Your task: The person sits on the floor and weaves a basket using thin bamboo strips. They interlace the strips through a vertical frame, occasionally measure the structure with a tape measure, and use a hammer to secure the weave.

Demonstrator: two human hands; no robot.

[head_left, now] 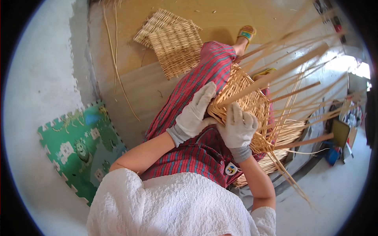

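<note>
A partly woven wicker basket (237, 92) lies tilted across my lap, with long loose canes (291, 96) fanning out to the right. White work gloves cover both hands. My left hand (197, 108) braces the basket's near left corner, its fingers along the side and its thumb by the near edge. My right hand (238, 126) presses on the near edge with fingers bent over the weave. Both thumbs come close together there. Part of the weave under the gloves is hidden.
Two flat woven panels (177, 49) lie on the floor ahead. Another wicker piece (289, 137) rests at my right. Loose canes (114, 59) lie farther left, near a green foam play mat (84, 147). Assorted items (342, 133) stand at the far right.
</note>
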